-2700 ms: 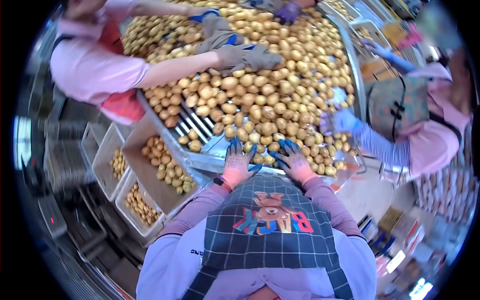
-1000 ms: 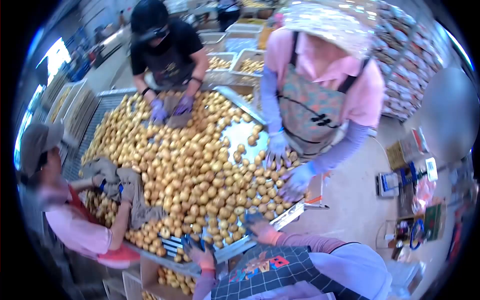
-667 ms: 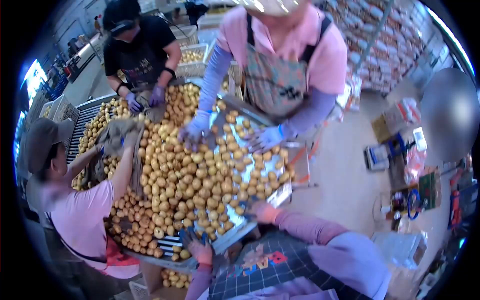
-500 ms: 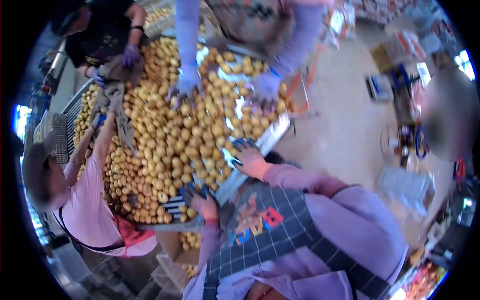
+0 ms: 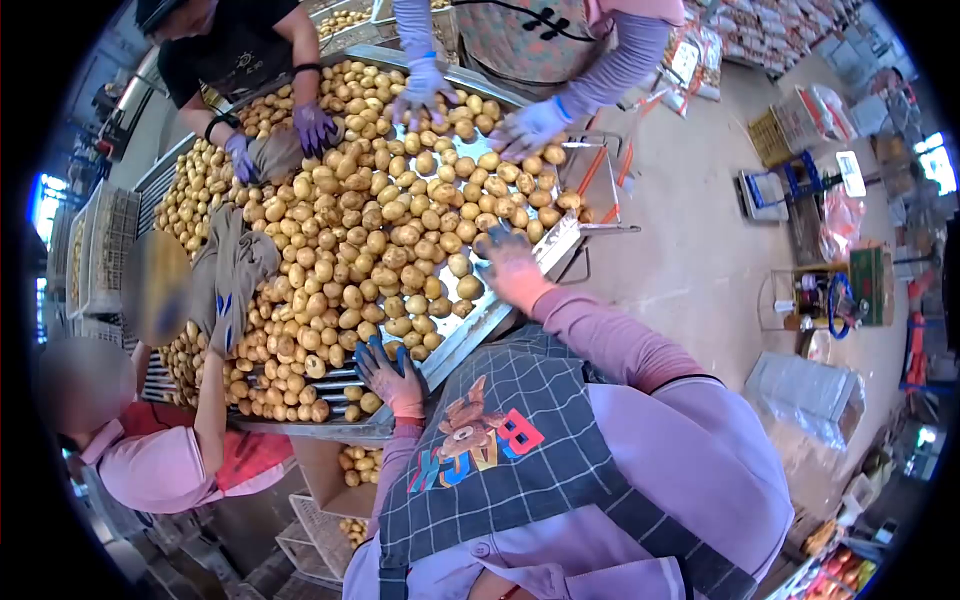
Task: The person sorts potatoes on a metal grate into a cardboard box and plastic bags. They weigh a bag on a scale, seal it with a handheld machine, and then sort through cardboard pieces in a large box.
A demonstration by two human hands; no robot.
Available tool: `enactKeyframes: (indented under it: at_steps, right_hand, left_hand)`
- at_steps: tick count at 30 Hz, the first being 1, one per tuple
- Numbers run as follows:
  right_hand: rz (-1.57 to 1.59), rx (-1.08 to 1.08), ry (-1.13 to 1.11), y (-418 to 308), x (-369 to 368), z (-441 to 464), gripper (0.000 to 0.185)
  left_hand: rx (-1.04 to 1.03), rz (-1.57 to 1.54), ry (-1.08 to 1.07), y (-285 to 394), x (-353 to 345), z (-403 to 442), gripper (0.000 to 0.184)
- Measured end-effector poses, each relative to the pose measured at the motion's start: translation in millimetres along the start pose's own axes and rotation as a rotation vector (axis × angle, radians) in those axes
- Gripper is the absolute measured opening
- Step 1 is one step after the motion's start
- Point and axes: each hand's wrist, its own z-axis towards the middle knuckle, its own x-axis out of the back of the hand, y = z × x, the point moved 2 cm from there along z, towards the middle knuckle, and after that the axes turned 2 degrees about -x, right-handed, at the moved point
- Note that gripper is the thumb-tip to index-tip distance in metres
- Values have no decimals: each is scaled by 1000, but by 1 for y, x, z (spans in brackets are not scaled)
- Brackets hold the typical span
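A broad pile of potatoes (image 5: 340, 230) covers a metal sorting table (image 5: 470, 340). My left hand (image 5: 393, 383), in a glove with dark blue fingertips, is open at the near edge, fingers spread against potatoes beside the metal slats (image 5: 340, 380). Farther right, my right hand (image 5: 515, 270) is in a similar glove and lies open over the table's raised side edge. Its fingers reach toward potatoes on the bare metal, and I cannot tell whether they touch any. Neither hand holds a potato.
Across the table, a co-worker's purple-gloved hands (image 5: 532, 128) rest among potatoes. Another co-worker's hands (image 5: 315, 128) handle a grey cloth sack at the far left; a second sack (image 5: 235, 260) is by a person in pink. A cardboard box (image 5: 322, 470) of potatoes stands below.
The view has shifted and steadied. My right hand has drawn toward the side edge; my left stays near the slats. The opposite co-worker's hands have moved farther back, and the person in pink leans lower.
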Motion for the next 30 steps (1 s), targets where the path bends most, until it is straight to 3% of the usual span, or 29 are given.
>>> enactKeyframes:
  at_steps: [1, 2, 3, 4, 5, 7, 9, 11, 13, 14, 16, 17, 19, 20, 22, 23, 24, 25, 27, 29, 30]
  right_hand:
    - [147, -33, -320, -25, 0, -2, 47]
    - [83, 203, -333, -42, -22, -12, 48]
    - [273, 363, -459, -68, -14, -27, 49]
    - [317, 712, -411, -72, -39, -45, 49]
    - [286, 760, -537, -63, -58, -49, 47]
    - [271, 473, -538, -27, -37, -26, 44]
    - [111, 868, -168, 18, 10, 0, 40]
    - [194, 347, -260, 46, -21, 13, 36]
    - [10, 239, -210, 23, -8, 26, 33]
    - [88, 258, -287, -2, -2, 30, 34]
    - [293, 426, -191, -47, -18, 25, 43]
    - [265, 439, -461, -68, -23, 17, 44]
    - [365, 895, -527, -77, -33, 4, 41]
    - [168, 870, -872, -59, -54, 4, 41]
    - [301, 833, -805, -8, -60, 13, 39]
    - [255, 981, -662, 19, -59, 21, 38]
    - [182, 1001, -658, 32, -44, 29, 37]
    - [197, 902, -666, 49, -48, 32, 35]
    - [247, 752, -648, 49, -31, 43, 37]
    - [199, 297, -867, 8, 8, 59, 39]
    - [399, 361, -696, 6, -14, 58, 45]
  left_hand:
    - [16, -12, 9, -1, 0, 0, 63]
    - [25, -20, 18, -2, 0, 0, 64]
    - [36, -27, 28, -3, 1, -1, 64]
    - [32, -46, 52, -3, 2, -2, 63]
    - [53, -51, 62, -2, 4, -3, 63]
    - [73, -67, 95, 0, 10, -4, 62]
    - [124, -110, 115, -6, 7, -8, 64]
    - [168, -120, 126, -8, 9, -8, 63]
    - [233, -100, 92, -2, 16, -5, 66]
    - [261, -84, 75, -1, 16, -5, 66]
    - [285, -60, 28, 6, 25, -2, 68]
    - [288, -67, 33, 6, 23, -1, 71]
    - [329, -117, -3, 9, 26, 2, 72]
    - [329, -83, -14, 9, 25, 1, 72]
    - [322, -54, -2, 9, 21, 1, 71]
    - [317, -63, 21, 8, 19, 1, 71]
    - [288, -73, 44, 6, 18, 2, 72]
    - [258, 5, 133, 0, 7, 0, 68]
    - [333, -38, -75, 20, 39, 8, 65]
    - [333, -40, -86, 20, 40, 9, 65]
    - [313, -34, -77, 20, 38, 9, 64]
